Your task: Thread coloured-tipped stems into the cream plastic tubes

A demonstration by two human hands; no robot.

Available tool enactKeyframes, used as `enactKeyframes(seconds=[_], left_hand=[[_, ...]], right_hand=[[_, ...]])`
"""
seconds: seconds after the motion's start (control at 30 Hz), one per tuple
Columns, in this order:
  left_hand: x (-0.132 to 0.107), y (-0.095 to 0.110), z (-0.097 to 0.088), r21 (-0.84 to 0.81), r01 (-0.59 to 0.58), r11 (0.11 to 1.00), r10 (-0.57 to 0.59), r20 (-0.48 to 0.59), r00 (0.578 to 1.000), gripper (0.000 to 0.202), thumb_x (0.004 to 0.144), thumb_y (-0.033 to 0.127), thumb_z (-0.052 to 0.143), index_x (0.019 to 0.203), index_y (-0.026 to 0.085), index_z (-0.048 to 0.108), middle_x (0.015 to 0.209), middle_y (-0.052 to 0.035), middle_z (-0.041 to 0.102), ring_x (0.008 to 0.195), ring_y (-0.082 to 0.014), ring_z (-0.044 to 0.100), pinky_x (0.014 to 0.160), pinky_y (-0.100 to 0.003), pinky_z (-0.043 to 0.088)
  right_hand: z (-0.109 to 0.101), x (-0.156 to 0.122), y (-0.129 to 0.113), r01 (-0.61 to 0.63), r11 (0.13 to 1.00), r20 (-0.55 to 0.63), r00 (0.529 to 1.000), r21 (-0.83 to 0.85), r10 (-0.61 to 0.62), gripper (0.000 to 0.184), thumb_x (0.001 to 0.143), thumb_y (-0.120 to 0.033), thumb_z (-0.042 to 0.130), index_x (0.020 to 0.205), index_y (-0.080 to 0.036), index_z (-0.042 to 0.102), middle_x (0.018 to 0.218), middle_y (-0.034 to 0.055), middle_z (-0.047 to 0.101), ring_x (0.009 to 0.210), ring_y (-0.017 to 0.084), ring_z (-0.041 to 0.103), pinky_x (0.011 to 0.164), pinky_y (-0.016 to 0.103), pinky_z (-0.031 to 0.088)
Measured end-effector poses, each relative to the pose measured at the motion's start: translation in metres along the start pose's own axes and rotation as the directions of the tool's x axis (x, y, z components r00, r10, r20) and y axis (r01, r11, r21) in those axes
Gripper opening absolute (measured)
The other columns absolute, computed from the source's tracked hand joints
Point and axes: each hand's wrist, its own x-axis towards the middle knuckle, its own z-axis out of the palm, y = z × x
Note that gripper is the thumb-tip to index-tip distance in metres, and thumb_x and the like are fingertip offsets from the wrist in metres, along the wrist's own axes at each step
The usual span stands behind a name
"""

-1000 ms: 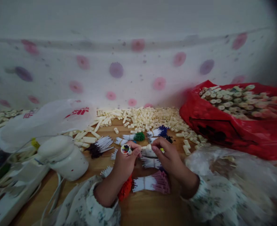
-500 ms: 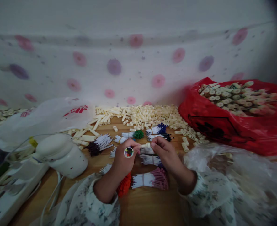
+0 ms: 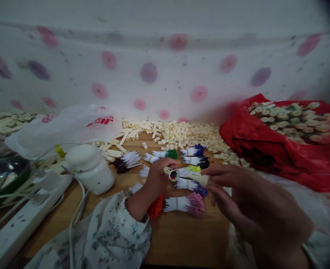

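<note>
My left hand (image 3: 159, 178) is closed round a cream plastic pen barrel (image 3: 167, 171), whose open end faces me and shows several coloured tips inside. Close beside it, my right hand (image 3: 261, 205) pinches a cream tapered tube (image 3: 201, 180) between thumb and fingertips; its narrow end points toward the left hand. Whether the two pieces touch I cannot tell. Banded bundles of thin white pen refills lie under and around the hands: pink-ended refills (image 3: 183, 204), yellow-ended refills (image 3: 191, 170), green-ended refills (image 3: 165, 153) and an orange-red bundle (image 3: 156, 207) partly behind my left wrist.
Many loose cream plastic parts (image 3: 178, 134) are heaped along the wall. A red bag (image 3: 251, 149) full of cream pieces stands at right, near clear plastic. On the left are a white jar (image 3: 93, 173), a power strip (image 3: 27, 216) with cables, and a white bag (image 3: 66, 127).
My right hand has come nearer the camera and to the right, now holding the tapered tube. My left hand has turned the barrel slightly. The view has shifted left.
</note>
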Motion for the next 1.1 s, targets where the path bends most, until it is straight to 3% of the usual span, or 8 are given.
enactKeyframes(seconds=[0.13,0.5,0.8,1.1], left_hand=[[0.0,-0.004,0.002,0.038,-0.025,0.999,0.026,-0.01,1.0,0.015,0.082,0.02,0.052,0.074,0.017,0.065,0.073,-0.0013,0.067,0.07,-0.0157,0.06,0.067,-0.026,0.046],[-0.002,-0.004,0.002,0.047,-0.096,0.994,0.095,0.005,0.995,0.013,0.081,0.021,0.052,0.075,0.018,0.063,0.074,-0.001,0.067,0.071,-0.0158,0.06,0.066,-0.026,0.044],[-0.004,-0.006,-0.001,0.118,-0.022,0.993,0.02,0.019,1.0,0.014,0.077,0.015,0.049,0.073,0.019,0.062,0.071,0.0013,0.065,0.069,-0.0151,0.058,0.062,-0.024,0.041],[-0.007,-0.002,-0.006,0.193,-0.077,0.978,0.075,0.018,0.997,0.016,0.083,0.02,0.05,0.072,0.018,0.062,0.067,0.0002,0.063,0.064,-0.0151,0.057,0.057,-0.024,0.037]], right_hand=[[0.012,0.007,-0.012,0.116,0.992,0.025,0.993,-0.055,-0.115,0.007,0.077,-0.013,0.065,0.082,-0.018,0.063,0.082,0.0062,0.074,0.072,0.014,0.07,0.069,0.02,0.057],[0.038,0.001,-0.006,0.136,0.989,0.03,0.991,-0.052,-0.134,0.011,0.079,-0.011,0.064,0.087,-0.018,0.062,0.09,0.0059,0.071,0.084,0.016,0.067,0.076,0.028,0.055],[0.044,-0.003,0.001,0.102,0.99,0.035,0.994,-0.099,-0.099,0.01,0.081,-0.014,0.06,0.088,-0.021,0.063,0.088,0.0055,0.064,0.083,0.019,0.06,0.074,0.036,0.05],[0.044,0.0,0.003,-0.022,1.0,0.05,0.999,-0.008,0.022,0.009,0.082,-0.01,0.06,0.079,-0.019,0.059,0.083,0.0039,0.058,0.081,0.016,0.055,0.072,0.034,0.047]])
